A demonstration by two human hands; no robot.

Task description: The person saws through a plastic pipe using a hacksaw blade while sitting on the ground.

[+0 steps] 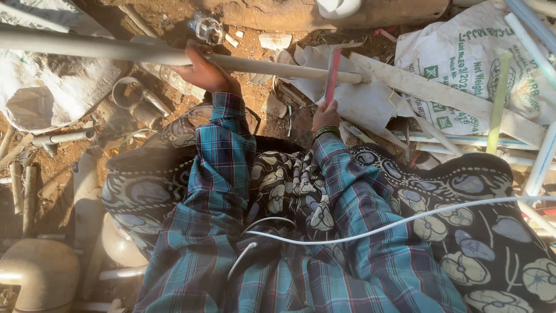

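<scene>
Where the ground shows between the clutter, it is reddish-brown dirt [174,17], littered with scraps and lit by low warm sun; no bench is in sight, and the person sits over it in a teal plaid shirt [220,174] and a dark flower-printed cloth [463,232].

Taking the long white pipe [278,68] as the landmark: at its far left end, just below it, lies a crumpled pale sack [40,87]. Further below, at the lower left, lie short pipe offcuts [58,138] and a rounded beige pipe fitting [35,272]. A ring-shaped pipe piece [128,93] lies on the dirt under the pipe, left of the left hand.

The left hand [200,69] has its grip closed around the pipe near the middle, holding it level above the ground. Right of that, near the pipe's free end, the right hand [325,115] sits just below the pipe, its grip closed on a thin red-handled tool [332,75], blurred, that stands upright and crosses the pipe.

Beyond the pipe's right end lie torn white sheeting [359,98] and a large white woven sack [480,58] with green printed squares and lettering, partly covered by slanting white and pale-blue pipes [533,35]. A thin white cable [405,220] runs across the lap.
</scene>
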